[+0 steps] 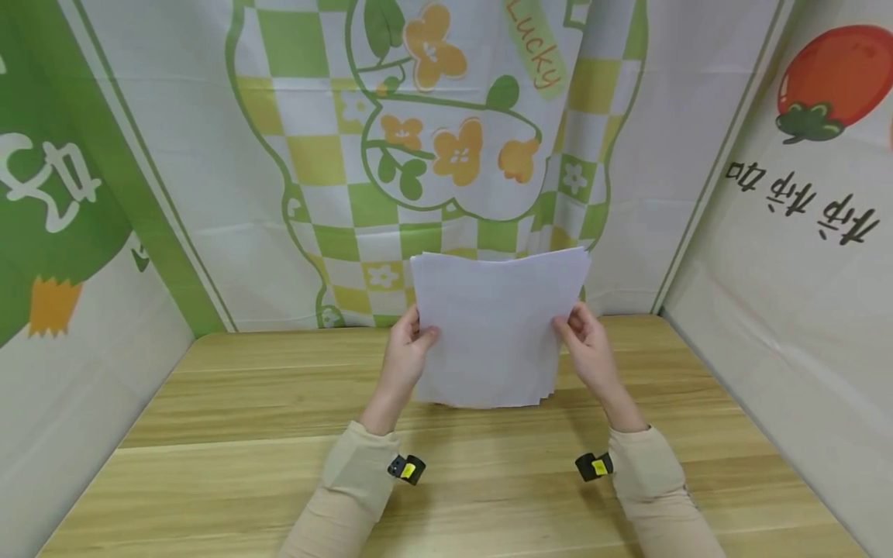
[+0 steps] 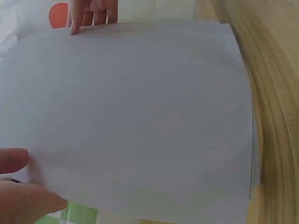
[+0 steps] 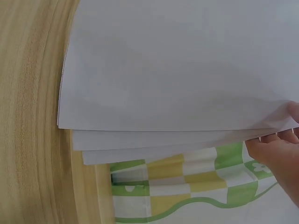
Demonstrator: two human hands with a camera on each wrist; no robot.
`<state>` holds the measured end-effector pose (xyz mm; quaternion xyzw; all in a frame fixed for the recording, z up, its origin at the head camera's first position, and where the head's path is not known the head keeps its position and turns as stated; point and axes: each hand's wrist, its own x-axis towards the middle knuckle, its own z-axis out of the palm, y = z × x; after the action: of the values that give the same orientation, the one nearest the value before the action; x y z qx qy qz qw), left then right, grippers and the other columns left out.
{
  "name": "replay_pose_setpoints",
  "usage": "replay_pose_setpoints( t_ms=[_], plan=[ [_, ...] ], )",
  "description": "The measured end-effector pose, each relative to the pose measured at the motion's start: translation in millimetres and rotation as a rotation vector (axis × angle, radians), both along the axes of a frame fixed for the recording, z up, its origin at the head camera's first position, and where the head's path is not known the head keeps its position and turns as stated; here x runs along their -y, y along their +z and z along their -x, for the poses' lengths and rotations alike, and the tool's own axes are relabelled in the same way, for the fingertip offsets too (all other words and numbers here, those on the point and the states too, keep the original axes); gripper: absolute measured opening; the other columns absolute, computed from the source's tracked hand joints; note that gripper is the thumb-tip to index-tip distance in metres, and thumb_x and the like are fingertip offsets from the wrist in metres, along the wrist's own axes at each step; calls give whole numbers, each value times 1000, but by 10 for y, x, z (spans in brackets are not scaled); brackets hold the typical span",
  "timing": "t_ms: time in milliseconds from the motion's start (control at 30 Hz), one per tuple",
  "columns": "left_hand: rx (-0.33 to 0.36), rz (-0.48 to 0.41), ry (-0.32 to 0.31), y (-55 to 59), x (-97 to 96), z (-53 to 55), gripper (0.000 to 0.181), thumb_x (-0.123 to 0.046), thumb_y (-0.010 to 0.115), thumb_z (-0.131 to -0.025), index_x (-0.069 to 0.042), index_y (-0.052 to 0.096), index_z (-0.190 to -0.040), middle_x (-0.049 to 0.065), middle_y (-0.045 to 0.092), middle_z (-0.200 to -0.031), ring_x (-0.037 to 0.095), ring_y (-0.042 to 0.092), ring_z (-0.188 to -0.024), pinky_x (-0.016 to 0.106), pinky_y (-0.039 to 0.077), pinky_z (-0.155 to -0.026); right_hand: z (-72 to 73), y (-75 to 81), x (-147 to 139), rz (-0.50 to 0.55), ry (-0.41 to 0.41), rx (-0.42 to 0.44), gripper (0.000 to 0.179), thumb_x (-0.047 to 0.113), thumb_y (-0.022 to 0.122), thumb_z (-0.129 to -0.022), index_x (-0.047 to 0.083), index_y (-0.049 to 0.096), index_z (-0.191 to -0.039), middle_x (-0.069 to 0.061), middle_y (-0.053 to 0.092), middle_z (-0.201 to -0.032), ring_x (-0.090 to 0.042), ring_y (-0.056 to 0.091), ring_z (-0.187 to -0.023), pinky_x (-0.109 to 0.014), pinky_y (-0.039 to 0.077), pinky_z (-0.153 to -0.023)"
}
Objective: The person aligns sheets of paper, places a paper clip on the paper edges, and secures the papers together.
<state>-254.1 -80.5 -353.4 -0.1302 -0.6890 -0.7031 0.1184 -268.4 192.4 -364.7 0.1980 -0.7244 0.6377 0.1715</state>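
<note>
Several sheets of white paper point(image 1: 498, 333) stand upright above the wooden table, their edges slightly fanned out at the right and bottom. My left hand point(image 1: 406, 347) grips the left edge, thumb in front and fingers behind. On the opposite edge my right hand point(image 1: 589, 349) pinches the sheets the same way. In the right wrist view the paper point(image 3: 163, 70) shows stepped, uneven edges beside the right hand point(image 3: 278, 151). Part of the left hand point(image 2: 23, 200) appears at the lower left of the left wrist view. Whether the paper's bottom edge touches the table cannot be told.
The wooden table point(image 1: 244, 418) spreads out below both arms. Behind it hangs a green and yellow checked curtain point(image 1: 314, 163) with flowers. Printed cloth walls, one with a red tomato point(image 1: 837, 77), close off both sides. Each wrist carries a small black camera point(image 1: 412, 469).
</note>
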Motion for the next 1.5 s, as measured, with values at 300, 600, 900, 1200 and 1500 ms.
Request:
replay_pose_setpoints(
  t_ms=[300,600,900,1200,1500],
  plan=[
    [-14,-13,12,-24,-6,6,38,10,51,-86,3,54,-123,22,62,-112,12,57,-92,25,44,-83,-17,-10,-4,-11,38,-22,24,4,50,-97,-13,46,-113,15,62,-105,-3,60,-100,-17,49,-87],
    [-15,-3,20,-20,31,-11,42,11,49,-86,4,53,-127,23,62,-115,14,57,-96,24,44,-84,-11,-7,-22,-17,57,-45,22,3,50,-97,-14,46,-110,13,62,-105,-2,61,-100,-18,49,-88],
    [-12,-5,3,-23,44,-36,40,9,50,-87,3,52,-126,22,61,-118,22,57,-102,27,44,-86,-6,-31,-26,-14,73,-52,22,2,49,-97,-15,46,-111,14,63,-105,-2,60,-101,-17,49,-88],
    [-29,-15,13,-22,41,-28,41,10,51,-86,5,52,-127,24,61,-117,17,57,-97,23,45,-82,11,-42,-35,-20,89,-43,24,6,49,-98,-12,45,-113,12,62,-109,-4,60,-103,-19,49,-89],
    [38,3,24,-67,56,19,36,4,55,-88,5,52,-124,24,60,-117,14,56,-97,24,44,-85,25,-102,-22,-84,68,37,36,10,44,-100,-11,41,-129,-28,56,-118,0,59,-99,-18,50,-84]
  ],
)
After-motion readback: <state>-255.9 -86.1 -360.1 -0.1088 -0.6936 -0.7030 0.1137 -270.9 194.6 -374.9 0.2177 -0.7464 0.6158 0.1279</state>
